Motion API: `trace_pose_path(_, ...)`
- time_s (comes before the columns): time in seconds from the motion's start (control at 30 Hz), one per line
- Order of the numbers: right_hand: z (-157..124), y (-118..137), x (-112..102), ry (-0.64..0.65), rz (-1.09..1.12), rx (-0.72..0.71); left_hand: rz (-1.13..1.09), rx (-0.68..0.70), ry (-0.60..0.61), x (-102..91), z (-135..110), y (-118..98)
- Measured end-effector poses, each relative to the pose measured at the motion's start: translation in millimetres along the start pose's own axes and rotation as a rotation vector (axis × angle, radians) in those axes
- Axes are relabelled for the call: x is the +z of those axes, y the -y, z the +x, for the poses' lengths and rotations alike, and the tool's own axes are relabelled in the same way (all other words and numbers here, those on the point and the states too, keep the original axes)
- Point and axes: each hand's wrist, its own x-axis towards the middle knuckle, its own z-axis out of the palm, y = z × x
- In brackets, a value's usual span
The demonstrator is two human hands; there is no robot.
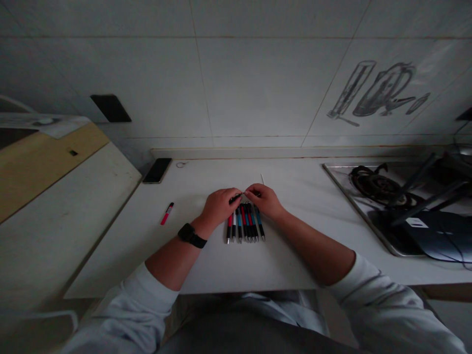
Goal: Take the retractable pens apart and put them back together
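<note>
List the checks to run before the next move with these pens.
1. Grip of the left hand on the dark pen: ok, fingers closed on it.
2. Hold of the right hand on the same pen: cannot tell, fingertips hide it.
3. The row of pens lying side by side on the counter: ok.
4. The loose red pen away from both hands: ok, lies off to the left.
5. The phone clear of the hands: ok, at the counter's back edge.

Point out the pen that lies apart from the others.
The red pen, alone on the counter left of the left hand; the row of pens lies packed together.
</note>
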Motion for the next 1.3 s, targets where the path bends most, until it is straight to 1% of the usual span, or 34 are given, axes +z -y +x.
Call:
trace_pose_path(0.1,6,-13,-12,-0.114,-0.056,-0.024,-0.041,-0.086,-0.018,0.9,2,9)
trace_pose_path(0.2,13,-26,-31,-0.170,-0.193,-0.050,-0.109,-0.180,-0.064,3.0,3,22)
trace_pose_path(0.3,22,-34,-46,-0.149,-0.288,-0.069,-0.222,-0.269,-0.129,7.9,4,34)
trace_pose_path(0.4,34,-35,-52,-0.051,-0.400,-0.095,-0.327,-0.331,-0.170,14.1,6,44)
trace_pose_path(0.57,66,-30,-46,0.175,-0.606,-0.175,-0.391,-0.361,-0.170,19.3,7,50)
trace_pose_path(0.67,84,-26,-39,0.250,-0.678,-0.156,-0.409,-0.355,-0.161,19.2,6,50)
trace_pose_path(0.77,97,-22,-32,0.303,-0.691,-0.104,-0.412,-0.346,-0.154,18.9,6,51)
trace_pose_path(0.87,103,-21,-28,0.321,-0.660,-0.076,-0.415,-0.353,-0.150,19.9,6,52)
trace_pose_path(1.0,103,-22,-27,0.329,-0.633,-0.060,-0.425,-0.346,-0.148,22.6,7,54)
trace_pose_path(1.13,97,-23,-29,0.380,-0.713,-0.102,-0.411,-0.348,-0.141,24.3,7,56)
trace_pose_path(1.3,92,-23,-27,0.356,-0.765,-0.111,-0.415,-0.343,-0.149,25.4,7,57)
